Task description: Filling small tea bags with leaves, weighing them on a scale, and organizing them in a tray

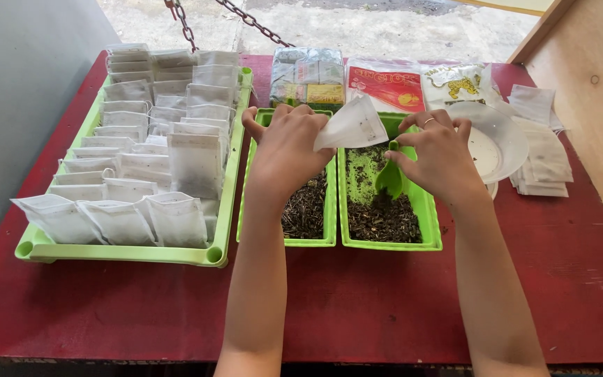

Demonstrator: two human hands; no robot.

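Head view: left hand (289,145) pinching empty sachet (352,126), right hand (437,155) gripping green scoop (390,178) over loose tea; big tray (123,251) already mostly full of filled sachets, stack of empties (542,164) left.

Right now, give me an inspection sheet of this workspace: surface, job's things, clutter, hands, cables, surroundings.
Surface: red table, worn paint, a few dark crumbs near the trays.
Job's things: white paper sachet held above two small green trays of dark dried leaf; green scoop in the right one.
Clutter: large green tray full of filled sachets; stack of empty sachets; clear plastic lid; printed packets.
Hands: left hand pinches the sachet; right hand has its grip on the scoop.
Cables: none; a metal chain hangs at the top.
Surroundings: grey wall left, wooden panel right, concrete ground beyond.
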